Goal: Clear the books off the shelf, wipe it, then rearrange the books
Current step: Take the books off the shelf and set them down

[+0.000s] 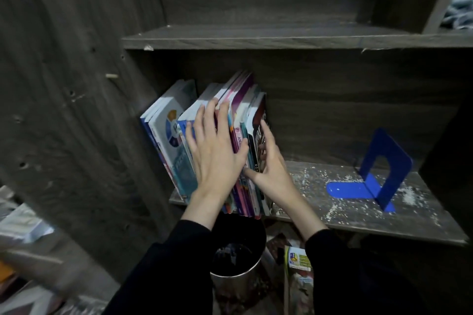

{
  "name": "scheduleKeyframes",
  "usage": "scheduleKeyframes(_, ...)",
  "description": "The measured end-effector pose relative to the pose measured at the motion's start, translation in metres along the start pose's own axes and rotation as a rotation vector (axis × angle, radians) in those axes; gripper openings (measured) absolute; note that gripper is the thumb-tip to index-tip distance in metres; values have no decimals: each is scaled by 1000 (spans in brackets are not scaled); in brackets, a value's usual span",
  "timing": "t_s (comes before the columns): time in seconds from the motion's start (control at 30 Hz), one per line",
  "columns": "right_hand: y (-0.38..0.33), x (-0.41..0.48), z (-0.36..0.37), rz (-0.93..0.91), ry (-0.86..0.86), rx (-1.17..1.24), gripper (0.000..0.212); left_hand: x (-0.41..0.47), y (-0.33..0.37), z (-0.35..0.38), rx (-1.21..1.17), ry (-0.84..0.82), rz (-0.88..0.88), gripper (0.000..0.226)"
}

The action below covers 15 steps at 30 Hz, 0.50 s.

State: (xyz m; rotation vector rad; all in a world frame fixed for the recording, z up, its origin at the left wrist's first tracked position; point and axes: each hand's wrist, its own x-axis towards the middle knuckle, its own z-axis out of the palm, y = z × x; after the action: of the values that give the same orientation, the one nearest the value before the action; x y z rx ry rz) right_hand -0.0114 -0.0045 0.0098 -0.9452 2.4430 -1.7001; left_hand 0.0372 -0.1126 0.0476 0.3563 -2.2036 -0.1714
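Observation:
Several thin books stand leaning at the left end of a dark wooden shelf. My left hand lies flat with straight fingers across their spines and top edges. My right hand presses its palm against the outermost dark-covered book on the right side of the stack, thumb pointing left at the spines. A separate white and blue book leans against the shelf's left wall. The bare shelf board is speckled with pale dust and crumbs.
A blue metal bookend stands on the right part of the shelf. An upper shelf board runs above. Below the shelf sit a dark round bin and loose books. More papers lie blurred at the left edge.

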Motion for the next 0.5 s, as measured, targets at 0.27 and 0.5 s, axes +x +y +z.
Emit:
scheduleKeyframes(0.27, -17, 21, -25, -83, -147, -329, 112, 1, -8, 0, 12, -36, 45, 89)
scheduleKeyframes(0.5, -17, 20, -33, -58, -194, -231, 121, 2, -8, -4, 73, -67, 60, 89)
